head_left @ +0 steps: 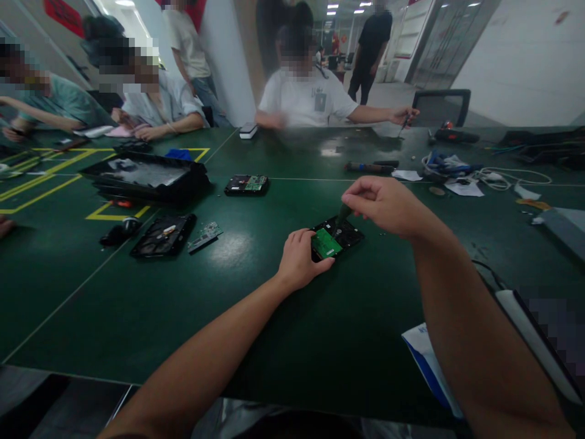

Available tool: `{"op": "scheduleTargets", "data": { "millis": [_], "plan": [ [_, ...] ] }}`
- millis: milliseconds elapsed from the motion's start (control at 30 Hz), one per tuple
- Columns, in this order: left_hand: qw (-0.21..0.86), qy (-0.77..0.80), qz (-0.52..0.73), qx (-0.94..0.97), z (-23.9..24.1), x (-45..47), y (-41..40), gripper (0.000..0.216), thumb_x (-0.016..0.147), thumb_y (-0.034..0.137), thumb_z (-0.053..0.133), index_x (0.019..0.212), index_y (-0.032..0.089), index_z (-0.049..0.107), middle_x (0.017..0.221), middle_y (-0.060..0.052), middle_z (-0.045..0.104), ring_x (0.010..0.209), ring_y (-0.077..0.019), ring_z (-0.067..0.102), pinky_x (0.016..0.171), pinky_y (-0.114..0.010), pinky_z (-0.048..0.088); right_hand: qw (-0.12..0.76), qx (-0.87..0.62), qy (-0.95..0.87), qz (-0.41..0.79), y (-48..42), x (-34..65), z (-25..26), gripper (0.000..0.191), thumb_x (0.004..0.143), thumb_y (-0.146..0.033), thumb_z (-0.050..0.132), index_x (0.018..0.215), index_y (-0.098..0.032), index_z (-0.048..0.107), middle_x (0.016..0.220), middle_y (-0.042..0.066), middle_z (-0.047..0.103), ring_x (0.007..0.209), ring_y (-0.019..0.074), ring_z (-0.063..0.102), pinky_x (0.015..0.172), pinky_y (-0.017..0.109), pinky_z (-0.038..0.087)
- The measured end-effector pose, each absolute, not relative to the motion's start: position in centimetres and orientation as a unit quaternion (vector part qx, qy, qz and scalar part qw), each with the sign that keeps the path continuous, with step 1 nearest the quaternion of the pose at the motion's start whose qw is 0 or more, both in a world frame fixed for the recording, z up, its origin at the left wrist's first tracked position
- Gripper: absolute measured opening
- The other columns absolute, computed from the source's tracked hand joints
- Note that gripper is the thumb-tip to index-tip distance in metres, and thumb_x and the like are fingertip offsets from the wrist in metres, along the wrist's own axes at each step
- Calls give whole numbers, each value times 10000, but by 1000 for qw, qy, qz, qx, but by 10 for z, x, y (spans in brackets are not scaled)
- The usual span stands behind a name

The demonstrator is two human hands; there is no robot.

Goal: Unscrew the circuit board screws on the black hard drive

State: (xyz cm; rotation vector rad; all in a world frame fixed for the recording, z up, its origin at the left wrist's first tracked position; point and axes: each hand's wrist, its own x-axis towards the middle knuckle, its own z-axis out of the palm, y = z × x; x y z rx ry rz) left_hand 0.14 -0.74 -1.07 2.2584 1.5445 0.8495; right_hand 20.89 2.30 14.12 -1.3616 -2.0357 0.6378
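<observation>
A black hard drive [348,235] with a green circuit board [326,243] on top lies on the dark green table [237,305] in front of me. My left hand [299,259] grips its near left edge, fingers curled against it. My right hand [387,204] is closed round a dark-handled screwdriver [342,213], whose tip points down onto the drive beside the board.
Another hard drive [247,184], a loose circuit board [205,236], a black drive frame [163,235] and a black tray [146,177] lie to the left. Cables [493,177], papers and tools sit at the right. Several other people sit or stand across the table.
</observation>
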Motion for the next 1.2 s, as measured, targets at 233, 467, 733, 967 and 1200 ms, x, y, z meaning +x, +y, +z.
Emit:
{"op": "scheduleTargets", "data": {
  "millis": [233, 467, 733, 967, 1200],
  "plan": [
    [139, 536, 294, 779, -11, 2, -7, 686, 755, 528, 794, 1298, 195, 540, 1356, -136, 585, 1302, -336, 513, 1122, -514, 433, 329, -486, -748, 310, 24, 202, 134, 254, 957, -443, 611, 963, -197, 675, 786, 42, 711, 569, 134, 613, 546, 279, 461],
    [138, 534, 294, 780, -11, 2, -7, 689, 757, 528, 793, 1308, 204, 534, 1352, -133, 587, 1307, -340, 512, 1125, -522, 430, 330, -465, -747, 341, 27, 203, 133, 259, 959, -418, 609, 1096, -211, 682, 776, 28, 687, 666, 156, 638, 638, 299, 518],
    [140, 533, 294, 781, -11, 1, -7, 688, 764, 535, 785, 1307, 190, 539, 1358, -138, 583, 1303, -336, 511, 1120, -514, 435, 313, -526, -748, 256, 25, 204, 132, 256, 890, -452, 678, 937, -200, 681, 744, 28, 698, 564, 141, 609, 562, 289, 454],
    [134, 534, 296, 781, -11, 3, -7, 679, 748, 520, 801, 1291, 205, 541, 1346, -130, 592, 1297, -340, 519, 1120, -522, 435, 312, -479, -750, 334, 26, 203, 129, 327, 1010, -482, 502, 1061, -210, 678, 740, 40, 705, 618, 159, 667, 582, 284, 518],
    [135, 530, 297, 783, -11, 1, -7, 686, 758, 530, 792, 1300, 196, 536, 1359, -138, 585, 1307, -340, 511, 1126, -519, 434, 320, -507, -754, 270, 27, 203, 130, 300, 911, -506, 659, 952, -210, 688, 829, 50, 721, 680, 168, 648, 619, 298, 499]
  ]
}}
